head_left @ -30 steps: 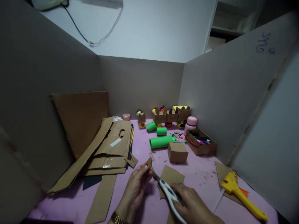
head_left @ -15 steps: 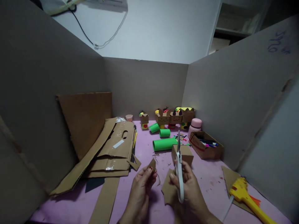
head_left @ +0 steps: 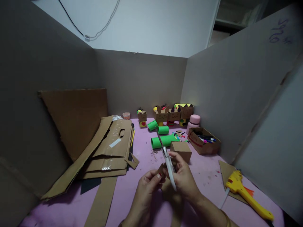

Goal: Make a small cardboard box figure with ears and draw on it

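My left hand [head_left: 150,186] pinches a small piece of brown cardboard [head_left: 161,169] between thumb and fingers. Close beside it, my right hand [head_left: 183,176] is closed on white-handled scissors [head_left: 168,165], whose blades point up and away to the left. The fingers of both hands nearly meet at the cardboard piece. Below them a larger cardboard piece [head_left: 171,192] lies in shadow on the pink table [head_left: 142,214]. A small cardboard box [head_left: 181,151] stands just beyond my right hand, with green paper tubes [head_left: 156,143] behind it.
Stacked flattened cardboard [head_left: 109,157] fills the left side. A yellow glue gun [head_left: 246,192] lies at right on a cardboard scrap. Farther back are a box of markers [head_left: 204,143], a pink bottle [head_left: 194,121] and several cardboard-headed figures [head_left: 174,115]. Grey panels [head_left: 139,82] enclose the table.
My right hand has brought the scissors leftward, close to my left hand, and their blades now lean left instead of standing upright. The camera view has shifted slightly.
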The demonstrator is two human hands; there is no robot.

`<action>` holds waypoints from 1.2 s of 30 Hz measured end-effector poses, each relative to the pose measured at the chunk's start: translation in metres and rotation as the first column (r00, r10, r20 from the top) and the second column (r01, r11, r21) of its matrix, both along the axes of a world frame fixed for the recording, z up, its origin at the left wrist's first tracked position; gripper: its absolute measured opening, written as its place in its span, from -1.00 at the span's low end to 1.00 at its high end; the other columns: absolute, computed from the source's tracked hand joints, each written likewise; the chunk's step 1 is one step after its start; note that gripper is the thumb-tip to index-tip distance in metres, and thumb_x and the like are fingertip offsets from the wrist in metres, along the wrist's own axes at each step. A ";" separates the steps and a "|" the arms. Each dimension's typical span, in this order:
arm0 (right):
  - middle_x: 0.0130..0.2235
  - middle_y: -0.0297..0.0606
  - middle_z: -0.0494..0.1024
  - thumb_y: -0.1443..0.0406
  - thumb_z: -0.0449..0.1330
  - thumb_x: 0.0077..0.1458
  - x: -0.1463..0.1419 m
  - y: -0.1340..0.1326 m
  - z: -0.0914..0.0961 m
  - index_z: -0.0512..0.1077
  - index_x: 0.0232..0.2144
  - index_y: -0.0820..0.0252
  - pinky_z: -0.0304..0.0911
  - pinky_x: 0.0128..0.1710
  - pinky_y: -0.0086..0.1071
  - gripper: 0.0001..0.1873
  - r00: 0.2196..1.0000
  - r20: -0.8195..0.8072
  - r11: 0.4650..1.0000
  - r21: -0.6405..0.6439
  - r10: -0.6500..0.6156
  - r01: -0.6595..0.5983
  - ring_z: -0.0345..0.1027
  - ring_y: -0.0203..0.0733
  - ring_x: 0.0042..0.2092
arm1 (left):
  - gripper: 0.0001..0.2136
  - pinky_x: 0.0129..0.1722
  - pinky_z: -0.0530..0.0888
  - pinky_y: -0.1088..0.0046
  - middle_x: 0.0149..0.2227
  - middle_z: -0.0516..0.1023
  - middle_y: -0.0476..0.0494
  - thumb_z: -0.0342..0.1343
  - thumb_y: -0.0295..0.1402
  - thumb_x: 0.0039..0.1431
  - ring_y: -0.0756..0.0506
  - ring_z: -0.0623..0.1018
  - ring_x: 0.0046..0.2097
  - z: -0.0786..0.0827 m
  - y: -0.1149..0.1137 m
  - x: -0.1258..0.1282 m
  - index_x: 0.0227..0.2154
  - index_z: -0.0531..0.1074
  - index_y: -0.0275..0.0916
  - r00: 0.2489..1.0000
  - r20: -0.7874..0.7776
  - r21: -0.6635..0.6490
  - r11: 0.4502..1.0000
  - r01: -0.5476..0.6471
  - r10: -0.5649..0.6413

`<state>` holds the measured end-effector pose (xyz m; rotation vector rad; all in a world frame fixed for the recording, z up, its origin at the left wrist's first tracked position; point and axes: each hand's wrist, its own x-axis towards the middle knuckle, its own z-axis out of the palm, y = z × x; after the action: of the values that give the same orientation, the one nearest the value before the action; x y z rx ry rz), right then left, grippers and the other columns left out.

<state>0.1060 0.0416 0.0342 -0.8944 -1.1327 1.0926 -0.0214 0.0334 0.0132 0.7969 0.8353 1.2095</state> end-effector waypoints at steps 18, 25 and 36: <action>-0.54 -0.52 0.36 0.34 0.33 -0.16 0.014 -0.001 -0.008 0.33 -0.14 0.16 0.13 -0.52 -0.51 -0.53 1.000 0.011 0.997 -0.083 0.008 -0.007 0.16 -0.37 -0.53 | -0.86 -0.41 0.32 0.54 -0.55 0.42 0.00 0.27 -0.30 -0.02 -0.01 0.36 -0.46 0.008 0.004 -0.015 -0.52 0.52 -0.27 0.977 -0.213 0.197 0.980 0.027 0.016; -0.26 -0.28 0.52 0.42 0.27 -0.12 0.025 -0.019 -0.021 0.40 -0.05 0.09 0.29 -0.23 -0.33 -0.50 0.942 0.307 0.989 0.006 0.138 -0.147 0.38 -0.14 -0.24 | -0.89 -0.32 0.34 0.52 -0.51 0.46 0.00 0.27 -0.31 0.01 -0.02 0.40 -0.41 0.010 0.005 -0.021 -0.45 0.53 -0.24 0.992 -0.087 0.179 0.981 -0.074 0.091; -0.17 -0.19 0.50 0.46 0.27 -0.18 0.032 -0.026 -0.021 0.37 0.05 -0.01 0.27 -0.12 -0.15 -0.32 0.856 0.467 0.967 0.011 0.220 -0.255 0.35 0.01 -0.15 | -0.89 -0.31 0.36 0.47 -0.48 0.50 -0.03 0.21 -0.30 0.09 -0.06 0.43 -0.37 0.012 0.002 -0.025 -0.46 0.52 -0.21 0.979 -0.163 0.295 0.953 -0.066 0.119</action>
<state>0.1384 0.0155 0.0127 -1.0074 -1.7091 1.0537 -0.0460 0.0354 0.0256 1.1276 0.8609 1.3772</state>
